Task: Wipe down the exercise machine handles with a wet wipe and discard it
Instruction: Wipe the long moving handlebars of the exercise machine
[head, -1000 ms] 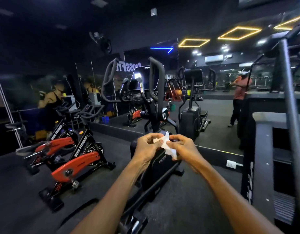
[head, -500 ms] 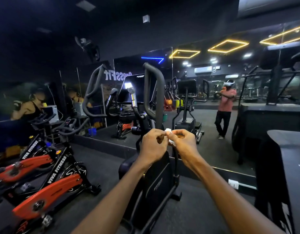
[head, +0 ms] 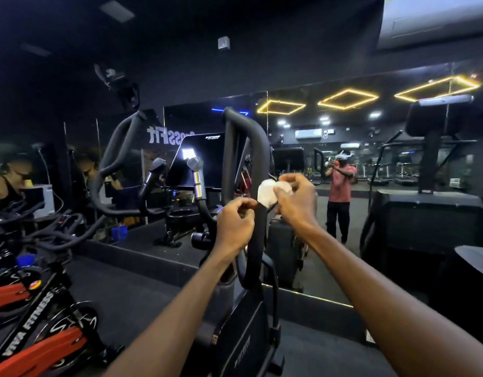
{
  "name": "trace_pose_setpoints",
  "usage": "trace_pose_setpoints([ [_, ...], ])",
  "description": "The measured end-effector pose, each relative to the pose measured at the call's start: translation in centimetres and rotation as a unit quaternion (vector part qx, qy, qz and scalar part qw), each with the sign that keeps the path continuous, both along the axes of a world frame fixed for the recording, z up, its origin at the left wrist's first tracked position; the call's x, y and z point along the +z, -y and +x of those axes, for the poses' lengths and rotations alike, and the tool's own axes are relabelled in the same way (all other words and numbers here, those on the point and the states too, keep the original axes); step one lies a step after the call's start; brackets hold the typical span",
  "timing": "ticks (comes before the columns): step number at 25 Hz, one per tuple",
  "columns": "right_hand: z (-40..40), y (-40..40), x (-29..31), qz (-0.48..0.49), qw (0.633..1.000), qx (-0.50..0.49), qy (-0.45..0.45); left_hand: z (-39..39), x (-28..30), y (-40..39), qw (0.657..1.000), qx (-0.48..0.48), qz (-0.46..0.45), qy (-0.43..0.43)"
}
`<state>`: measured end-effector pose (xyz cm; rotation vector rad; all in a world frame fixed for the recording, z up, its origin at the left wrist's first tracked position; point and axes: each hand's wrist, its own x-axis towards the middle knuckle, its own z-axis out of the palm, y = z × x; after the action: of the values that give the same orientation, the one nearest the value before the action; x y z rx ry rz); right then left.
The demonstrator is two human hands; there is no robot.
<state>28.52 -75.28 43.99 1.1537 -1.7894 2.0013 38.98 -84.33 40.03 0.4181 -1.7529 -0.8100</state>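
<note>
Head camera looked out over both bare forearms, reaching up from the bottom edge toward the middle of the frame. The right hand (head: 296, 202) had its fingers (head: 282, 190) curled round a bunched white wet wipe (head: 265, 194), which sat just right of centre, touching the right edge of the near black handle (head: 258, 164) of the exercise machine (head: 243, 341). The left hand (head: 233, 227) was just left of that same handle bar, fingers curled in a pinch close to the wipe's lower corner; I could not tell from there whether it actually held the wipe or nothing at all. The second looping handle (head: 112, 161) stood to the left of centre, apart from both hands, with the machine's dark console screen (head: 199, 159) between the two. Red and black spin bikes (head: 36, 336) filled the lower left of the frame. A wall mirror (head: 343, 148) ran across the right half, showing a person in a pink shirt (head: 339, 189) and yellow diamond ceiling lights (head: 347, 98) in the upper right. A large dark machine (head: 425, 213) stood at the right edge on the black floor (head: 142, 292)
</note>
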Motion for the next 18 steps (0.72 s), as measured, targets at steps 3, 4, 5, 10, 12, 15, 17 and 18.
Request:
trace_pose_setpoints([
  [3,-3.2,4.3,3.5,-0.023,0.982,-0.095,-0.159,-3.2,1.6,3.6,1.0,0.013,0.006,-0.005],
  [4,-4.2,5.4,4.5,-0.018,0.965,-0.128,-0.227,-4.2,2.0,4.2,1.0,0.018,0.004,-0.009],
  [5,-5.0,6.4,5.2,-0.009,0.944,-0.152,-0.291,-4.9,2.3,4.7,1.0,0.022,0.001,-0.011],
  [10,-7.3,7.7,0.6,0.003,0.876,-0.111,-0.47,-7.2,2.7,6.6,0.996,0.027,0.047,-0.074],
  [12,-7.1,7.2,-3.7,0.023,0.84,-0.088,-0.536,-7.7,2.5,7.1,0.993,0.016,0.07,-0.097],
  [15,-7.8,7.5,-2.1,0.046,0.814,-0.068,-0.575,-8.4,2.5,7.6,0.989,0.007,0.096,-0.114],
  [17,-8.2,8.2,2.4,0.021,0.833,-0.101,-0.544,-9.0,2.7,7.9,0.987,0.004,0.118,-0.11],
  [18,-8.3,8.4,3.9,0.015,0.843,-0.107,-0.527,-9.1,2.7,8.0,0.985,-0.01,0.133,-0.113],
])
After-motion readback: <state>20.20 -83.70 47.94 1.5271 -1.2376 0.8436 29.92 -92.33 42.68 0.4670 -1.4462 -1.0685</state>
